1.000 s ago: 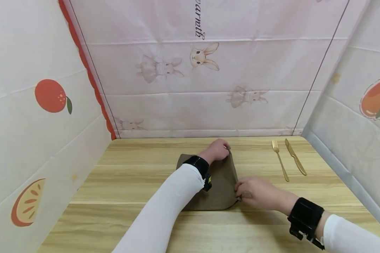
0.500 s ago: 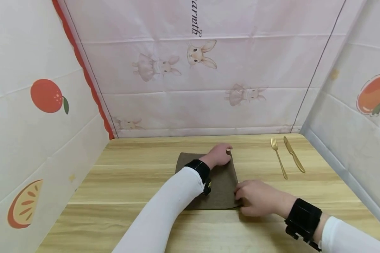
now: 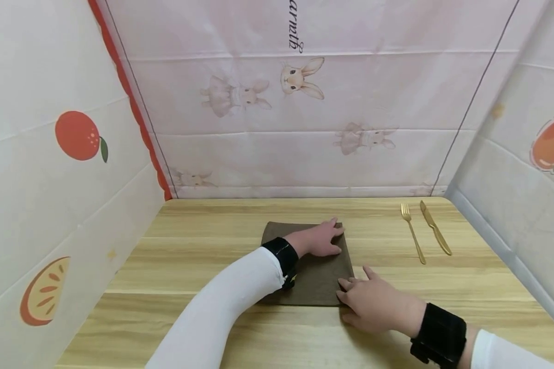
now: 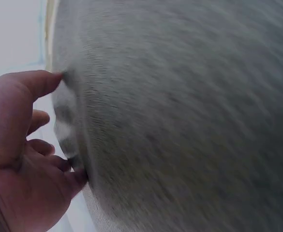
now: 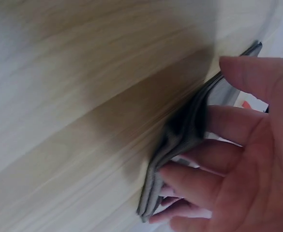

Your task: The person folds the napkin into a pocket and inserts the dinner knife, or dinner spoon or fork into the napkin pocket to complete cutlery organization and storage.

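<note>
Posture of left hand (image 3: 316, 240): fingers spread, we note, at the far right corner of a four-sided, folded grey-brown fabric cloth (image 3: 320, 282).
Posture of right hand (image 3: 379, 306): fingers extended and apart; in the right wrist view we see fingertips touching the cloth's layered edge, near its near right corner.
Cloth: we find it lying near the middle of the pale, wood-grained table (image 3: 184, 256), partly under the left hand.
Wrists: we observe broad black straps, the left one (image 3: 281, 255) and the right one (image 3: 439, 335), beside white sleeves (image 3: 226, 294).
Cutlery: slender gold-coloured metal fork (image 3: 413, 234) and matching knife (image 3: 435, 228), which we see side by side, apart, beyond the right hand.
</note>
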`<action>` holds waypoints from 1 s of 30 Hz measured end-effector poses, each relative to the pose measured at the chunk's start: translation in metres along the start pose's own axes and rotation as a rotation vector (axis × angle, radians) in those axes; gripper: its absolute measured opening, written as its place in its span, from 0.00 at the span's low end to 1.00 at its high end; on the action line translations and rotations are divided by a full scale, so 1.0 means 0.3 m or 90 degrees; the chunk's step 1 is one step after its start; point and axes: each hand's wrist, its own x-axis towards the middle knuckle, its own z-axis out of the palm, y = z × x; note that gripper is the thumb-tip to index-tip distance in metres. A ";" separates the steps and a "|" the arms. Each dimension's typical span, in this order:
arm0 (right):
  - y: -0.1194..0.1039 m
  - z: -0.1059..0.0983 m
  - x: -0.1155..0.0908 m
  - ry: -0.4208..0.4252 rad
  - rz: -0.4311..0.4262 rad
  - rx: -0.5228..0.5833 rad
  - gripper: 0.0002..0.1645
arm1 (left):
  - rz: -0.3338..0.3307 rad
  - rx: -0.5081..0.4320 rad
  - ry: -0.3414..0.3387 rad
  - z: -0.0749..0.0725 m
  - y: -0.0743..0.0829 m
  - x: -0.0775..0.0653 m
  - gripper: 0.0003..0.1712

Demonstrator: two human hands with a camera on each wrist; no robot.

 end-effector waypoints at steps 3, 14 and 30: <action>-0.012 -0.002 0.000 -0.030 0.025 0.010 0.37 | 0.008 0.050 -0.035 0.013 0.003 -0.024 0.40; -0.005 -0.030 0.016 -0.051 0.031 0.062 0.41 | 0.003 0.109 -0.057 0.017 -0.029 -0.065 0.40; -0.005 -0.038 0.019 -0.046 0.027 0.087 0.44 | -0.004 0.099 -0.072 -0.024 -0.227 -0.212 0.42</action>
